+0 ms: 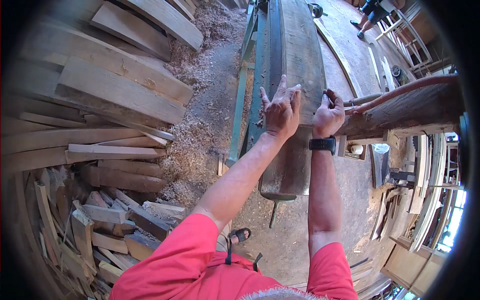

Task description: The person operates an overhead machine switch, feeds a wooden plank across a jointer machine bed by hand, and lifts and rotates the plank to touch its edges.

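A long wooden board (302,45) lies lengthwise on the bed of a green-framed woodworking machine (286,172) in front of me. My left hand (282,111) rests over the near end of the board, its fingers spread apart and pointing forward. At the board's right edge, my right hand (328,116) is closed, with thumb and curled fingers close together around the near corner. The fingers' undersides are hidden. A dark watch (322,144) is on the right wrist.
Stacked planks (120,90) and offcuts (112,220) fill the left side. Wood shavings (200,100) cover the floor beside the machine. A thick timber beam (410,112) with a reddish hose (400,92) stands close on the right. Another person (370,17) stands at the far right.
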A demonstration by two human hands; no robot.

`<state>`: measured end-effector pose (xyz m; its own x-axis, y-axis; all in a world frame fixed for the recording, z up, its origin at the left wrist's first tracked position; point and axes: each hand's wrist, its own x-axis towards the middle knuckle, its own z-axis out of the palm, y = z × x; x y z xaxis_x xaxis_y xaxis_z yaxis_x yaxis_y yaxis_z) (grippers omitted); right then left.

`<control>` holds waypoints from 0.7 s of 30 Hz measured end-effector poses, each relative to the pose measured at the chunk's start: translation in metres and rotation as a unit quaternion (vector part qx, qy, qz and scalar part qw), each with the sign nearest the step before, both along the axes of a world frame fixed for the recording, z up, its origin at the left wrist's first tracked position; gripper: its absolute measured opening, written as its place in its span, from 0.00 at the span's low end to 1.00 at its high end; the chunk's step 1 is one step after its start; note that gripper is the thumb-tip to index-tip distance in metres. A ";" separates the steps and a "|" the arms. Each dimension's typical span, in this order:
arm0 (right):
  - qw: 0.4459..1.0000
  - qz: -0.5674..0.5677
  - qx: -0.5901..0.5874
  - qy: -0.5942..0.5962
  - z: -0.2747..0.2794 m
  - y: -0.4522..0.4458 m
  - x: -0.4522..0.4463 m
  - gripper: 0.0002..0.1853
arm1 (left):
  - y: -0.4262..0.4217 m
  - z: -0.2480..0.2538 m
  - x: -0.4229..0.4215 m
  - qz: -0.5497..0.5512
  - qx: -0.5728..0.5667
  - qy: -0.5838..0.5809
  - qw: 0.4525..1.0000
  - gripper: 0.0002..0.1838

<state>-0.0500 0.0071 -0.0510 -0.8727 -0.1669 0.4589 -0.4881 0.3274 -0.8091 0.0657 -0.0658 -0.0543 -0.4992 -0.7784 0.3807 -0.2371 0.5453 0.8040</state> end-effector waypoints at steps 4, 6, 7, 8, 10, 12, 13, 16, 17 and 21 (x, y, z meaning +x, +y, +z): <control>0.999 -0.019 0.031 0.026 -0.003 -0.022 -0.024 0.09 | -0.021 -0.003 -0.023 0.012 -0.004 0.005 1.000 0.24; 0.999 -0.025 0.042 0.019 -0.007 -0.025 -0.034 0.10 | -0.025 -0.005 -0.029 0.005 -0.006 0.000 1.000 0.25; 0.998 -0.019 0.045 0.026 -0.010 -0.025 -0.040 0.10 | -0.026 -0.005 -0.031 0.001 -0.010 -0.006 1.000 0.26; 0.998 -0.012 0.046 0.032 -0.013 -0.025 -0.045 0.10 | -0.026 -0.004 -0.033 0.000 -0.009 -0.007 1.000 0.26; 0.998 -0.008 0.042 0.035 -0.012 -0.026 -0.047 0.11 | -0.027 -0.003 -0.036 0.007 -0.005 -0.006 1.000 0.26; 0.999 -0.004 0.033 0.015 -0.011 -0.028 -0.048 0.11 | -0.030 -0.003 -0.037 -0.004 -0.005 -0.010 1.000 0.26; 0.999 -0.005 0.032 0.014 -0.009 -0.029 -0.050 0.11 | -0.031 -0.003 -0.038 -0.014 -0.004 -0.012 1.000 0.26; 1.000 -0.008 0.028 0.004 -0.011 -0.038 -0.054 0.11 | -0.040 -0.004 -0.044 -0.006 -0.010 -0.014 1.000 0.26; 0.999 -0.014 0.037 0.011 -0.012 -0.043 -0.057 0.11 | -0.044 -0.005 -0.046 -0.006 -0.010 -0.016 1.000 0.26; 0.998 -0.032 0.046 0.022 -0.020 -0.067 -0.077 0.10 | -0.067 -0.007 -0.063 -0.008 0.031 0.005 0.999 0.27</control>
<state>-0.1274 -0.0603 -0.0709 -0.8617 -0.1547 0.4832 -0.4991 0.4302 -0.7522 0.0029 -0.1331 -0.0610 -0.5082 -0.7924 0.3375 -0.2195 0.4981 0.8389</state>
